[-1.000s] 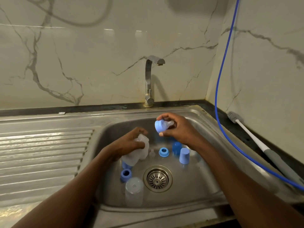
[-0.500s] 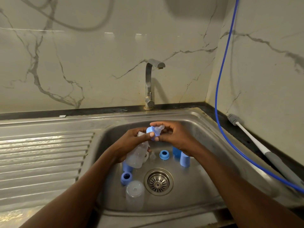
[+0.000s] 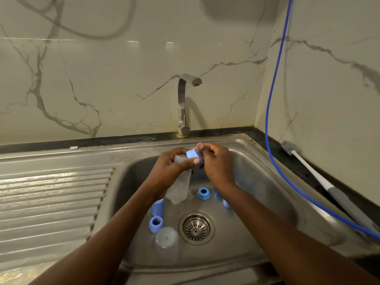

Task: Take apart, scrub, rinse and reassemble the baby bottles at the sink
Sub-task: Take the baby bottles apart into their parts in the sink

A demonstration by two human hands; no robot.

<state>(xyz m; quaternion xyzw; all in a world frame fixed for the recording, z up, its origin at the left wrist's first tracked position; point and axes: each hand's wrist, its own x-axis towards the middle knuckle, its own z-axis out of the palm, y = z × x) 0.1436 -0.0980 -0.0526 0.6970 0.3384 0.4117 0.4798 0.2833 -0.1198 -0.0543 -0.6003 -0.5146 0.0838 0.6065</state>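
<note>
The sink point(image 3: 267, 171) keeps the loose parts together around the drain point(image 3: 196, 226): a clear bottle point(image 3: 167, 242) lying near the front wall and blue rings point(image 3: 203, 193) standing on the floor, likely waiting their turn. Above them the left hand point(image 3: 170, 169) is wrapped firmly around a clear bottle body point(image 3: 179, 187), tilted neck-up over the basin. The right hand point(image 3: 216, 163) pinches the blue collar point(image 3: 194, 156) at that neck between closed fingers, apparently screwing it on.

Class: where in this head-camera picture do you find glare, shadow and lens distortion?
Head view: glare streaks the ribbed steel draining board; the curved chrome tap throws a soft shadow on the marble wall; wide-angle distortion bows the steel sink rim.
</note>
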